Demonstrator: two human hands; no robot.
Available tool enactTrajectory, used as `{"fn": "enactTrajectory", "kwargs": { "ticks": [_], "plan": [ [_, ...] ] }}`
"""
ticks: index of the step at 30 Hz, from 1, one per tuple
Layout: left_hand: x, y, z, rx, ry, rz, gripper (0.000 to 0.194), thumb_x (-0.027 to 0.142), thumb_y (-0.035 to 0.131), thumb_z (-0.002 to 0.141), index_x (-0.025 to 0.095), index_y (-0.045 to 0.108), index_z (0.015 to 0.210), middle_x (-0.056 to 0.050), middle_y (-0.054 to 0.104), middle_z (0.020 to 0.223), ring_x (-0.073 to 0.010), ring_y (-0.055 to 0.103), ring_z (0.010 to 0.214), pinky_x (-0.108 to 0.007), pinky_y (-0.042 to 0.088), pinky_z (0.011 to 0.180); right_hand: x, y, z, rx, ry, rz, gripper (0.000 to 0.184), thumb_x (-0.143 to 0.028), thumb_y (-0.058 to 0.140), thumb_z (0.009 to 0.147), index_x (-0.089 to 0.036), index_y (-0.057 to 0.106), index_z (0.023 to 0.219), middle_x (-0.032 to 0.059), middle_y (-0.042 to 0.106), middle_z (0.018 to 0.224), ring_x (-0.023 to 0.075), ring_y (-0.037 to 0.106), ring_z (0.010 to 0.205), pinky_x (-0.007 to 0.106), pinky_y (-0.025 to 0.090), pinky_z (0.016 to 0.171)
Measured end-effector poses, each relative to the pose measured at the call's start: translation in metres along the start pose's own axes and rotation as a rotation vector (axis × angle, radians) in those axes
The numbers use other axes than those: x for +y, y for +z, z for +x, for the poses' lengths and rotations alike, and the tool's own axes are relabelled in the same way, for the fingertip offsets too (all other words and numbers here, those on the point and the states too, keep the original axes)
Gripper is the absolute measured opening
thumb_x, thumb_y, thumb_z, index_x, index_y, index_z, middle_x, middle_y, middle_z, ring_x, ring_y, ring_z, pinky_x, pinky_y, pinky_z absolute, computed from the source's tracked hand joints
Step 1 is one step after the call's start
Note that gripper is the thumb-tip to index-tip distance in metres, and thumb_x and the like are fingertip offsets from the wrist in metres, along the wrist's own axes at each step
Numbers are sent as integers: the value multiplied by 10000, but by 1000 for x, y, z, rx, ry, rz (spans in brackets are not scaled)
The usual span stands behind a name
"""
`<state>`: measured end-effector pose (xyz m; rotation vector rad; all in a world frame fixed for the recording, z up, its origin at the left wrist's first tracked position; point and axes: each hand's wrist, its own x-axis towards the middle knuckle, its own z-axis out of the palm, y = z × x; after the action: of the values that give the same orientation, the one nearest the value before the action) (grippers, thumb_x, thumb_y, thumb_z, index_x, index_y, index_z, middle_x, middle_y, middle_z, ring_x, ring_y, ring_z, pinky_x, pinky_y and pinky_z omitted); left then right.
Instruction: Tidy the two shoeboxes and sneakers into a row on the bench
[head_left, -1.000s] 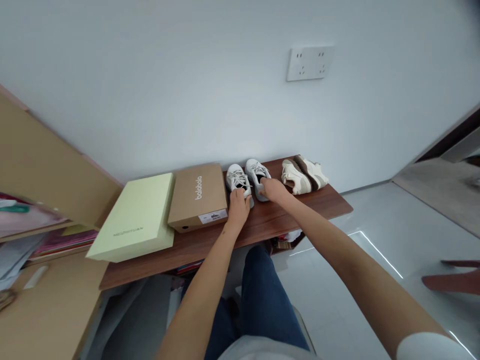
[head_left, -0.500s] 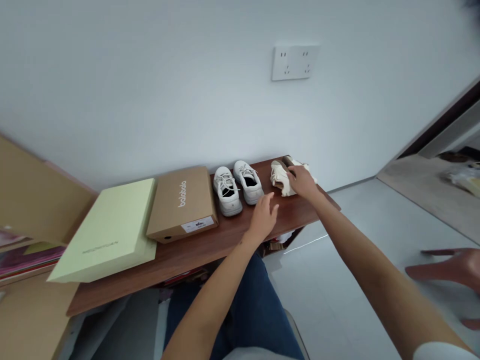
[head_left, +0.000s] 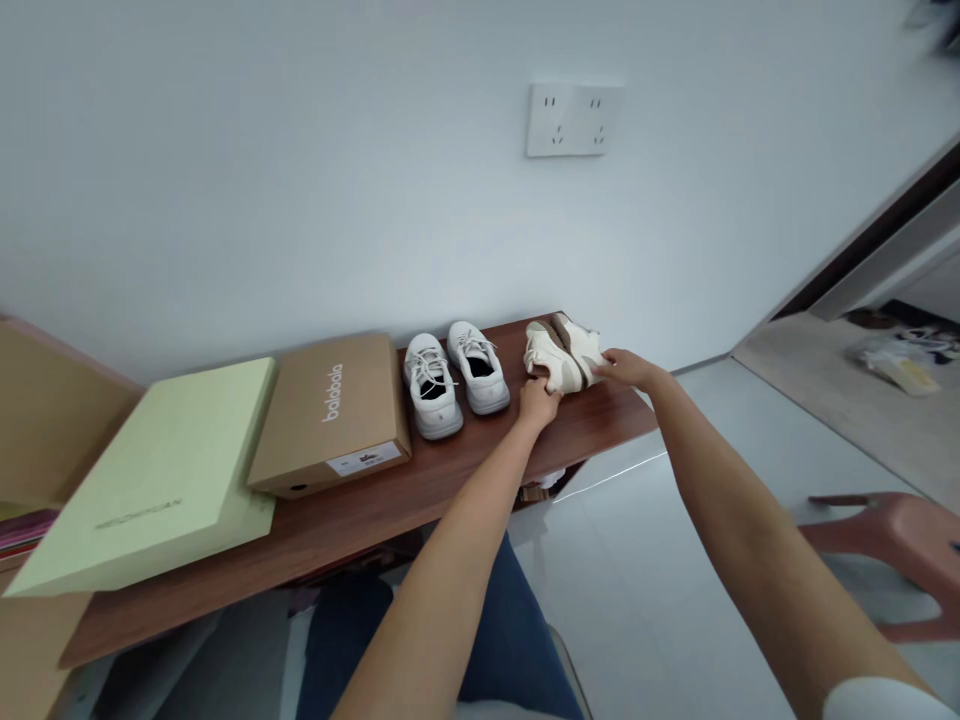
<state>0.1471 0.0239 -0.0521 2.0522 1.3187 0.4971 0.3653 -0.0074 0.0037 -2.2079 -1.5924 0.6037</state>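
The left hand (head_left: 538, 403) curls closed on the cream-and-brown sneakers (head_left: 562, 355) while the right hand (head_left: 628, 368) touches them with outstretched, unclenched fingers; the pair lies on the wooden tabletop (head_left: 465, 490), just beside the white sneakers (head_left: 442, 380).

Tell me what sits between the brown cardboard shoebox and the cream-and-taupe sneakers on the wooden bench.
The head view shows white lace-up sneakers between the brown cardboard shoebox and the cream-and-taupe sneakers.

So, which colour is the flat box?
The flat box is pale green, head view.
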Motion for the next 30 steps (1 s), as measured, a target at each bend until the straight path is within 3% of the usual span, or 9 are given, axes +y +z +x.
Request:
{"fn": "enactTrajectory", "kwargs": {
  "ticks": [6, 13, 19, 30],
  "plan": [
    [0, -17, 8, 111, 181, 100, 155, 239, 568, 942, 174, 610, 1076, -135, 668, 1148, -261, 609, 1133, -378, 460, 975, -17, 1, 9, 128, -87, -104, 326, -378, 673, 859, -167, 694, 1107, 99, 743, 1123, 244, 674, 1042, 288, 486, 885],
    [13, -33, 16, 66, 270, 343, 342, 123, 532, 918, 139, 501, 1258, -161, 628, 1198, -269, 564, 1190, -379, 427, 1002, -41, 18, 17, 172, -80, -334, 459, -387, 697, 871, -191, 623, 1280, 162, 691, 1226, 288, 654, 1126, 337, 481, 927],
    [18, -39, 20, 13, 276, 369, 374, 134, 473, 953, 106, 491, 1325, -213, 595, 1262, -303, 517, 1268, -428, 401, 1063, -55, 24, 19, 143, -83, -383, 437, -368, 681, 895, -201, 609, 1292, 184, 657, 1222, 300, 638, 1117, 362, 491, 920],
    [8, -43, 24, -44, 238, 410, 356, 139, 482, 955, 137, 506, 1310, -185, 593, 1231, -302, 501, 1283, -411, 410, 1064, -59, 32, 27, 105, -80, -375, 470, -336, 720, 866, -200, 613, 1303, 181, 645, 1271, 300, 614, 1171, 371, 482, 961]
  ]
}}
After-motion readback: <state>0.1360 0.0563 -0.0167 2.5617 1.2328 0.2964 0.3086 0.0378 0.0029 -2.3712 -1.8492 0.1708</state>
